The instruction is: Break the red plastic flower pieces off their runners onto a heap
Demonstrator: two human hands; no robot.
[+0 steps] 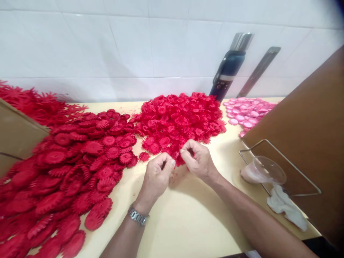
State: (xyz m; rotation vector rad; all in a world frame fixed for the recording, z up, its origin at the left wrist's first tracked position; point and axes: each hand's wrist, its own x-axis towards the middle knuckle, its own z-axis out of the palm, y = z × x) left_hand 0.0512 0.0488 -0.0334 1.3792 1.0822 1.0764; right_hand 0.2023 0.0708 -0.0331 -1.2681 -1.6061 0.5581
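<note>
My left hand (159, 172), with a metal watch (137, 215) on its wrist, is closed in a pinch, thumb against the bent forefinger. To its right, my right hand (197, 159) is pinched too, its fingertips a little higher. Whatever the fingertips hold is too small or hidden to name. Just beyond both hands rises a heap of small red fringed flower pieces (182, 114). One loose red flower piece (144, 156) lies left of that heap. A larger pile of darker red notched discs (92, 147) spreads to the left of my left hand.
Long-petalled red cutouts (29, 105) lie at the back left behind a box (21, 136). A dark blue flask (228, 68) and a metal strip (259, 71) stand by the tiled wall. Pink discs (248, 111), a clear plastic cup (264, 172) and a crumpled tissue (286, 206) are at right.
</note>
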